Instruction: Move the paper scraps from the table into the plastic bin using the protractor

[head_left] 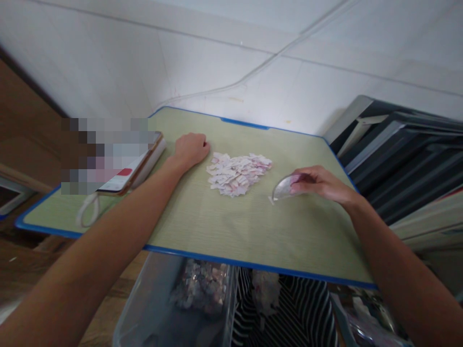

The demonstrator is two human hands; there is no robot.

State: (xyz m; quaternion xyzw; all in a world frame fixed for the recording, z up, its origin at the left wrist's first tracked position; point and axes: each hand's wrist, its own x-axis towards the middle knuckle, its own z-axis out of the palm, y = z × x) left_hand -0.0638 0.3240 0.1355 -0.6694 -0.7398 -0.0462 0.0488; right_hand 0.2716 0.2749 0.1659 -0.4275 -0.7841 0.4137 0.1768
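Observation:
A heap of small torn paper scraps (237, 174), white with pinkish marks, lies in the middle of the pale green table (224, 231). To the left of the heap, my left hand (191, 147) rests on the tabletop, its fingers curled into a loose fist, with nothing showing in it. My right hand (314, 180), right of the heap, pinches a clear, curved plastic piece (284, 187) with a rounded edge. That edge is tilted down toward the table, close to a single small paper scrap (271, 200). The fingertips behind the plastic are partly hidden.
A phone (121, 173) lies on a white box with a strap loop (88, 212) at the left. Dark folders (401, 159) lean beyond the right edge. Below the front edge are a clear plastic bin (137, 299) and a striped bag (304, 308), both containing scraps.

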